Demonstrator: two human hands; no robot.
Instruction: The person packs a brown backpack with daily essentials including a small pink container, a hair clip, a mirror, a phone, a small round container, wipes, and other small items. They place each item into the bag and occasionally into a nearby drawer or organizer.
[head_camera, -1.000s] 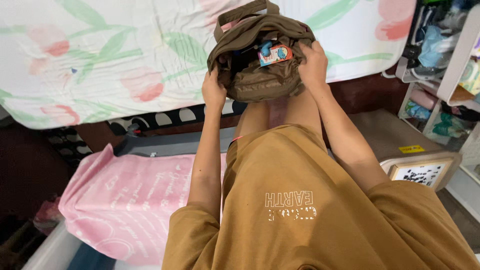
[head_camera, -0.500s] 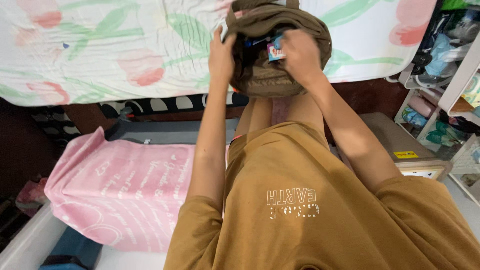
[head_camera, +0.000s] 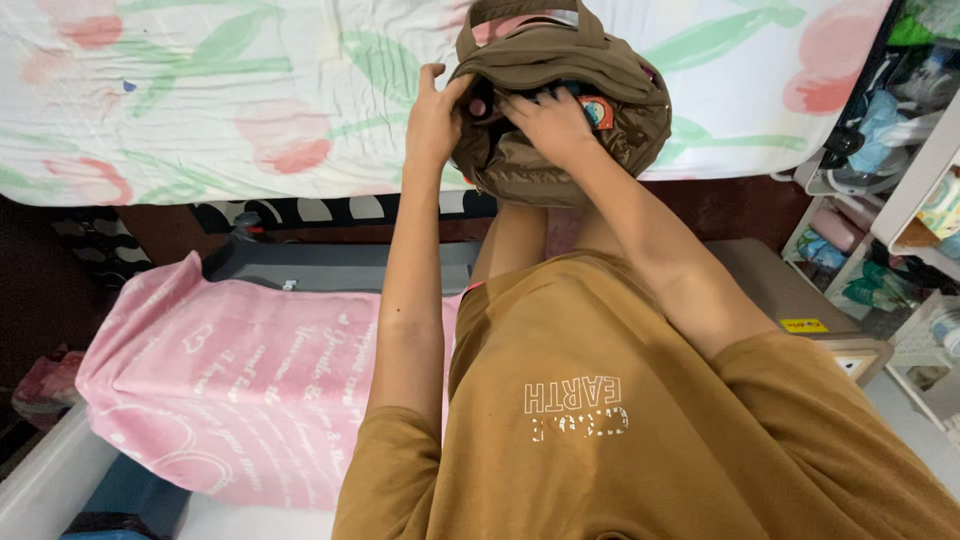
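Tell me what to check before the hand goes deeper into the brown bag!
1. Brown fabric bag sits steady on the knees, against the flowered bed sheet: ok.
2. Left hand grips the bag's left rim to hold the mouth open: ok.
3. Right hand is at the opening, fingers curled inside: ok.
4. Small colourful orange and blue packet stays tucked inside, right of the right hand: ok.
5. What the right fingers touch inside: cannot tell, hidden by the hand.
6. Bag's looped handles lie away from the opening: ok.
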